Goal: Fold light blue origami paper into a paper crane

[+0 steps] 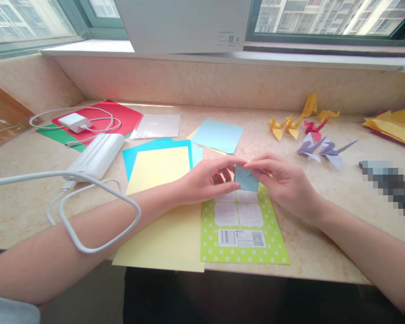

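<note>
Between my two hands is a small folded square of light blue paper [247,178] with crease lines on its face. My left hand [216,177] pinches its left side between thumb and fingers. At its upper right edge, my right hand [283,182] grips it with thumb and fingertips. The paper is held just above a green polka-dot booklet [245,254] with a barcode label. Left of the booklet, under my left forearm, lie pale yellow sheets [165,238] over a bright blue sheet [130,159]. A light blue sheet [219,135] lies behind my hands.
Folded paper cranes in yellow [292,128], red [313,129] and lilac [330,150] stand at the back right. More yellow paper [394,126] lies at the far right. On the left are a white power bank [96,157], a charger [74,122], a looping cable [97,247] and red paper [121,116].
</note>
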